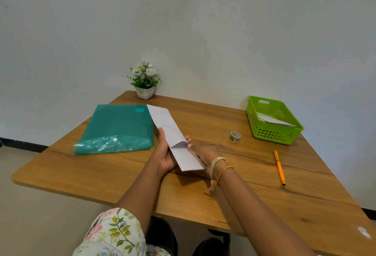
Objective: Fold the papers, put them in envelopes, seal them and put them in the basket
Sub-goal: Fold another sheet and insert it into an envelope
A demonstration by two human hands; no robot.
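Above the bench, right of the teal folder, the left hand cupped a white envelope, fingers curled round it. The right hand pinched the folded paper at its mouth. The green basket stood well right of the folder.

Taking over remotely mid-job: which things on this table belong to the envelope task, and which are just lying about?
Part of the job:
envelope with folded paper sticking out, held by left hand and right hand
green basket, envelopes already inside
tape roll, probably for sealing

Lying about:
teal folder
orange pen
flower pot
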